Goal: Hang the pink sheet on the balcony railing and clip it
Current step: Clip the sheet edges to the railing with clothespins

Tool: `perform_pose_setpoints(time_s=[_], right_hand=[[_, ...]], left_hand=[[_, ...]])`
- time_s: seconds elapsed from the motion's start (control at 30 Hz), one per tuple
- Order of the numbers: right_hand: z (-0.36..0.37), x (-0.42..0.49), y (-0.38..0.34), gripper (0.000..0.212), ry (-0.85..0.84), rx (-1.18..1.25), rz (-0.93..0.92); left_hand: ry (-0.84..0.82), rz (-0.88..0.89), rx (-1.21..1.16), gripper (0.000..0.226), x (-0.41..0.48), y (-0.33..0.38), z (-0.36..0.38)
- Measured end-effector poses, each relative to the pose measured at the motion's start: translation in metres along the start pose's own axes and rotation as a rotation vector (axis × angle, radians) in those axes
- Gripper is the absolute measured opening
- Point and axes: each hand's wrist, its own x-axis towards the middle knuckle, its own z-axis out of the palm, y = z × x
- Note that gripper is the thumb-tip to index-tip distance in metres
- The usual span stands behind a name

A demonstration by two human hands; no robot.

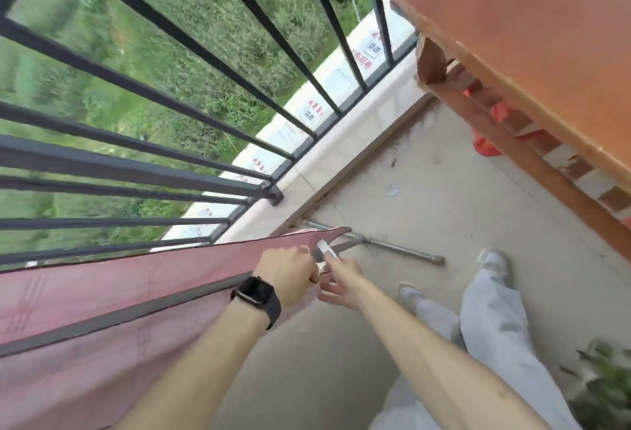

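The pink sheet (112, 279) hangs folded over the dark top rail (119, 315) of the balcony railing, running from the left edge to the middle of the view. My left hand (288, 271), with a black watch on its wrist, grips the sheet and rail near the sheet's right end. My right hand (341, 279) pinches a white clip (326, 249) just to the right of the left hand, at the sheet's edge on the rail. The clip's jaws are partly hidden by my fingers.
Black vertical railing bars (191, 95) stand on a pale ledge (341, 156), with green field far below. A metal pipe (403, 248) lies on the concrete floor. A brown wooden table (532, 47) stands at the right. My legs and a plant (601, 388) are lower right.
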Motion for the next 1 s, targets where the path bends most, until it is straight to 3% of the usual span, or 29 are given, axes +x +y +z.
perform_pose_setpoints(time_s=[0.13,0.3,0.4,0.5,0.63,0.77,0.93,1.0], right_hand=[[0.008,0.079,0.014,0.058,0.134,-0.146,-0.104],[0.016,0.039,-0.01,0.008,0.243,-0.133,-0.122],[0.011,0.032,-0.007,0.026,0.398,-0.093,-0.113],[0.012,0.042,-0.004,0.03,0.46,-0.079,-0.161],[0.03,0.063,-0.017,0.048,0.434,-0.12,-0.26],[0.042,0.072,-0.025,0.031,0.319,-0.124,-0.299],[0.024,0.09,-0.013,0.035,0.13,0.176,-0.236],[0.005,0.094,-0.008,0.021,0.136,0.254,-0.239]], left_hand=[[0.033,0.003,0.069,0.02,0.019,-0.021,-0.004],[0.043,-0.032,0.258,0.027,0.028,-0.016,-0.009],[-0.062,-0.068,0.462,0.04,0.04,-0.012,-0.004],[-0.207,-0.167,0.442,0.056,0.055,-0.006,0.001],[-0.215,-0.268,0.269,0.058,0.072,-0.014,0.009],[-0.084,-0.33,0.1,0.031,0.083,-0.024,0.02],[-0.201,-0.335,0.045,0.032,0.102,-0.013,0.04],[-0.214,-0.306,0.065,0.036,0.111,-0.005,0.047]])
